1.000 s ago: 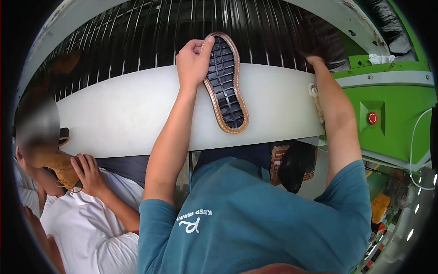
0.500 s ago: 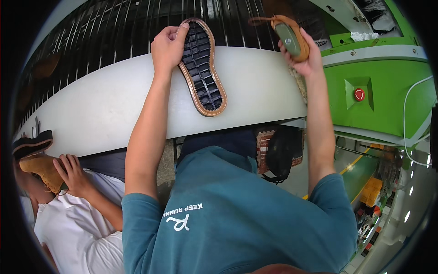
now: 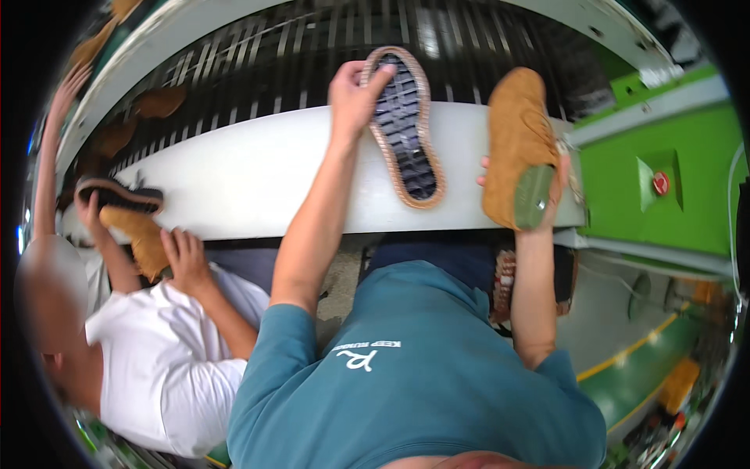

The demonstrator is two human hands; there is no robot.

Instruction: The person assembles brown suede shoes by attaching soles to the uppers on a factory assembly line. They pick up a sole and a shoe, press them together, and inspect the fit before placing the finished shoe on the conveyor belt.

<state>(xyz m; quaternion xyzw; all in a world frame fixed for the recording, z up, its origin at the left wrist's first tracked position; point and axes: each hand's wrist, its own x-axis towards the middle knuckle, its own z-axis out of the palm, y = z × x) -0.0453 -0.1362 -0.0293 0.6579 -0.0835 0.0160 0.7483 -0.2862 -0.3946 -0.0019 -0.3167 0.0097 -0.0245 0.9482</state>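
Observation:
My left hand [image 3: 353, 105] grips the far end of a shoe sole [image 3: 406, 137], thumb on the inside and fingers around the edge. The sole has a black ribbed inside and a tan stitched rim, and it lies over the white tabletop [image 3: 258, 164]. To its right, my right hand [image 3: 558, 191] is closed around a tan suede shoe upper [image 3: 516, 133] from behind and the side. Its toe points away from me and a green last [image 3: 535, 195] shows at the heel opening. Most of that hand's fingers are hidden behind the upper.
A slatted roller conveyor [image 3: 312, 55] runs beyond the tabletop. On the left, a co-worker in white [image 3: 172, 367] handles another tan upper [image 3: 141, 234] near a dark sole [image 3: 117, 194]. A green machine panel with a red button [image 3: 661, 184] stands at the right.
My right hand has turned the tan upper lengthwise, toe away, and brought it nearer. My left hand keeps its hold on the sole. The whole view has shifted, showing more of the co-worker.

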